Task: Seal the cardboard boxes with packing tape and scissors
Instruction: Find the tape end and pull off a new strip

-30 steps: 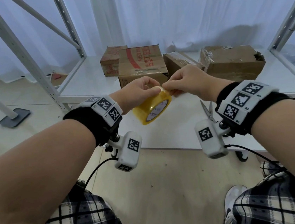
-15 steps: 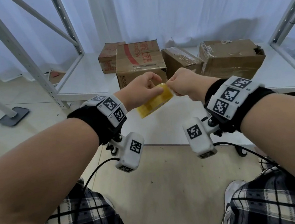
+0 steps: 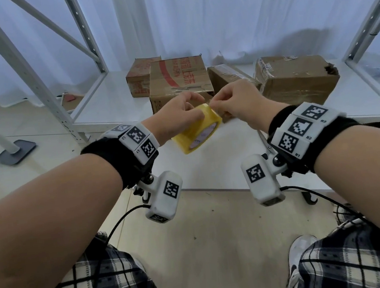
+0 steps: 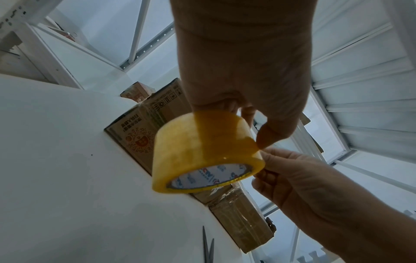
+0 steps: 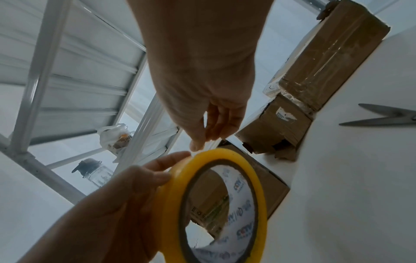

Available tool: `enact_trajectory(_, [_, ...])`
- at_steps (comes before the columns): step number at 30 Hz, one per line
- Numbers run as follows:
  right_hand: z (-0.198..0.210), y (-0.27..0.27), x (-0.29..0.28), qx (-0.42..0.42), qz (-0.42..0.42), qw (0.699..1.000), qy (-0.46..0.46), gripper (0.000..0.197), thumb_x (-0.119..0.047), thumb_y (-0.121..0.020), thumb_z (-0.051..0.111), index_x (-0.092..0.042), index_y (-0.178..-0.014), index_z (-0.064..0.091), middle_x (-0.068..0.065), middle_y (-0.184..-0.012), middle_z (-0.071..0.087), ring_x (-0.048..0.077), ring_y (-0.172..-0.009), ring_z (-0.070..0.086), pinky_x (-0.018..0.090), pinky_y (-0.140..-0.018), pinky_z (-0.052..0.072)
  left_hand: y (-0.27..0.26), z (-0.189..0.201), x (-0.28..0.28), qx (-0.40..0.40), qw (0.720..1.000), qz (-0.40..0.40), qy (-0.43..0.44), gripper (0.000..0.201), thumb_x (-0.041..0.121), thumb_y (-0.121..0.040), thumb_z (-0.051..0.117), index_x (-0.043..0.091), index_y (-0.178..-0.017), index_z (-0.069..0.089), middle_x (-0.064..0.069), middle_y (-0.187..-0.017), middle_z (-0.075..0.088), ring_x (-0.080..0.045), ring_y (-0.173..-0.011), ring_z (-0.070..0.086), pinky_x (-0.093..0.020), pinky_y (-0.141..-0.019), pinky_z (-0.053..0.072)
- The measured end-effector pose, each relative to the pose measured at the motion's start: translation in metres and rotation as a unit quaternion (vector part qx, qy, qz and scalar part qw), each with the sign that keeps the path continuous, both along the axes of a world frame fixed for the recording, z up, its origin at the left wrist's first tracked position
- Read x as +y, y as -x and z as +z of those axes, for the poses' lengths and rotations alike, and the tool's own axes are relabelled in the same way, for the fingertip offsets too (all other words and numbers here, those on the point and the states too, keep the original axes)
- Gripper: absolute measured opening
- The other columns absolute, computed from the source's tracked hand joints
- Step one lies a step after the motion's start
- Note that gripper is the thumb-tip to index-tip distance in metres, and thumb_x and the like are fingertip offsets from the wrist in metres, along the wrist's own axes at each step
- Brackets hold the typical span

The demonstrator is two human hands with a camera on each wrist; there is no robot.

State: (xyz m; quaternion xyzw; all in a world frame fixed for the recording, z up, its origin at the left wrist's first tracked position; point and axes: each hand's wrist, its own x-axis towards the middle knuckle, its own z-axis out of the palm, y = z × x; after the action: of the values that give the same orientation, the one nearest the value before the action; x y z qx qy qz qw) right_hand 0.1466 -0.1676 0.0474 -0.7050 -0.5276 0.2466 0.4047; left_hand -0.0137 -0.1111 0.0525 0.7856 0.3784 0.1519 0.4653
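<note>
Both hands grasp the glossy yellow tape roll (image 3: 197, 131): left (image 3: 178, 114) gripping, right (image 3: 238, 102) pinching its edge

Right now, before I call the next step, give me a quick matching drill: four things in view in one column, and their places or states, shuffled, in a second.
Things:
1. tape roll
2. scissors
3. left hand
4. right hand

States:
A. lying on the white shelf with blades apart
B. grips the roll from above
C. yellow, held up above the shelf
D. pinches at the roll's top edge, where the tape end seems to be

Pairs: 1-C, 2-A, 3-B, 4-D
</note>
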Motion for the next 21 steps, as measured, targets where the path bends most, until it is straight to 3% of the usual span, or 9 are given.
enact_trajectory(2, [0.001, -0.001, 0.001, -0.009, -0.014, 1.000, -0.016, 0.009, -0.014, -0.083, 0.072, -0.010, -0.076, 0.071, 0.001, -0.064, 0.063, 0.022, -0.063, 0.057, 0.042, -0.067, 0.054, -0.001, 0.002, -0.003, -0.001, 1.000, -0.004, 0.031, 0.039, 0.014, -0.091, 0.055, 0.022, -0.128, 0.047, -0.004, -0.100, 0.057, -0.016, -0.084, 0.056, -0.024, -0.060, 0.042])
enact_trajectory(6, [0.001, -0.002, 0.005, -0.069, -0.026, 0.996, -0.044, 0.011, -0.015, -0.087, 0.068, -0.004, -0.085, 0.071, -0.002, -0.073, 0.061, 0.020, -0.071, 0.060, 0.043, -0.079, 0.055, -0.002, 0.004, -0.005, -0.027, 0.999, -0.001, 0.043, 0.048, 0.024, -0.090, 0.064, 0.027, -0.131, 0.039, -0.002, -0.110, 0.057, -0.015, -0.090, 0.059, -0.026, -0.068, 0.047])
enact_trajectory(9, [0.003, 0.000, 0.005, -0.138, -0.035, 0.987, -0.074, 0.009, -0.016, -0.089, 0.065, -0.008, -0.085, 0.069, -0.002, -0.083, 0.056, 0.016, -0.079, 0.056, 0.031, -0.081, 0.049, -0.004, 0.004, -0.008, -0.041, 0.999, -0.010, 0.017, 0.061, 0.024, -0.090, 0.065, 0.028, -0.139, 0.030, -0.001, -0.116, 0.054, -0.011, -0.093, 0.057, -0.022, -0.069, 0.046])
enact_trajectory(13, [0.005, 0.005, 0.002, -0.202, -0.010, 0.975, -0.096, 0.009, -0.016, -0.090, 0.062, -0.010, -0.086, 0.068, 0.001, -0.083, 0.059, 0.013, -0.079, 0.052, 0.026, -0.074, 0.040, -0.009, 0.004, -0.009, -0.066, 0.998, -0.017, 0.007, 0.066, 0.017, -0.089, 0.066, 0.029, -0.141, 0.027, 0.001, -0.119, 0.049, -0.010, -0.091, 0.056, -0.019, -0.069, 0.043])
enact_trajectory(17, [0.012, 0.002, -0.001, -0.168, 0.007, 0.973, -0.156, 0.007, -0.010, -0.088, 0.064, -0.008, -0.085, 0.069, -0.002, -0.076, 0.056, 0.010, -0.071, 0.050, 0.021, -0.070, 0.037, -0.011, 0.005, -0.004, -0.065, 0.998, -0.009, -0.018, 0.066, 0.016, -0.089, 0.065, 0.031, -0.141, 0.026, -0.003, -0.128, 0.043, -0.017, -0.105, 0.050, -0.026, -0.080, 0.044])
enact_trajectory(21, [0.017, 0.007, 0.000, -0.139, 0.032, 0.968, -0.204, 0.004, -0.007, -0.086, 0.067, -0.009, -0.083, 0.069, -0.007, -0.074, 0.057, -0.005, -0.065, 0.051, 0.005, -0.064, 0.037, -0.001, -0.001, 0.005, -0.016, 0.998, 0.006, -0.052, 0.065, 0.019, -0.090, 0.065, 0.028, -0.143, 0.029, 0.001, -0.118, 0.053, -0.014, -0.096, 0.054, -0.024, -0.080, 0.047])
